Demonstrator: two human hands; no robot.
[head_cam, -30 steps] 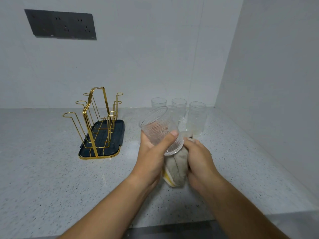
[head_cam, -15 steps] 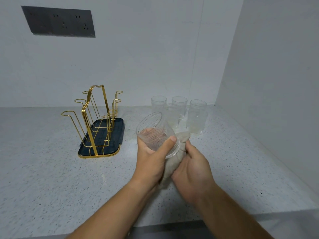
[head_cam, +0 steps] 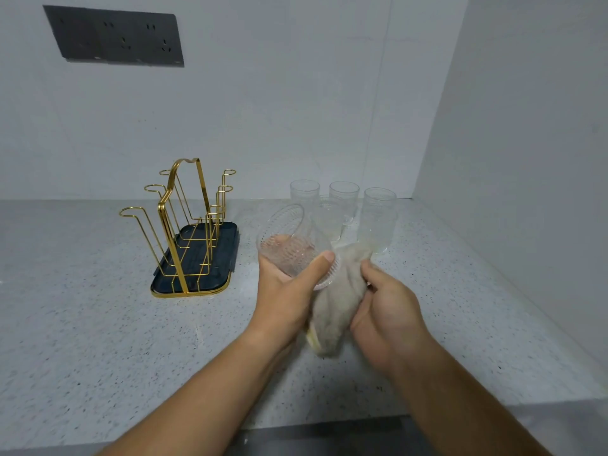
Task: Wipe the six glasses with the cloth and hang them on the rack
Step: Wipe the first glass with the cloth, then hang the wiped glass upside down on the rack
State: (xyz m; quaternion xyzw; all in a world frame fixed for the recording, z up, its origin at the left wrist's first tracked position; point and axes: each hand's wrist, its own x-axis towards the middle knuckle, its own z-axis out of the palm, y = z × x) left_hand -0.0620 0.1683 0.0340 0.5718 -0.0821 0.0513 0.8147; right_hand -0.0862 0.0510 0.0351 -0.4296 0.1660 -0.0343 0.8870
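My left hand (head_cam: 289, 291) grips a clear ribbed glass (head_cam: 289, 245), tilted with its mouth toward the upper left. A beige cloth (head_cam: 339, 297) is pressed against the glass's base, and my right hand (head_cam: 385, 307) holds it bunched. Several more clear glasses (head_cam: 376, 218) stand upright behind my hands near the corner. The gold wire rack (head_cam: 187, 222) on its dark tray (head_cam: 227, 281) stands to the left with no glass on its hooks.
The speckled grey countertop (head_cam: 98, 324) runs to a front edge below my forearms. White walls close the back and the right side. A dark socket panel (head_cam: 115, 36) sits high on the back wall.
The cloth in my right hand has shifted around the glass's base, first bunched under it, now stretched up along it. The glass has tilted a little lower in my left hand.
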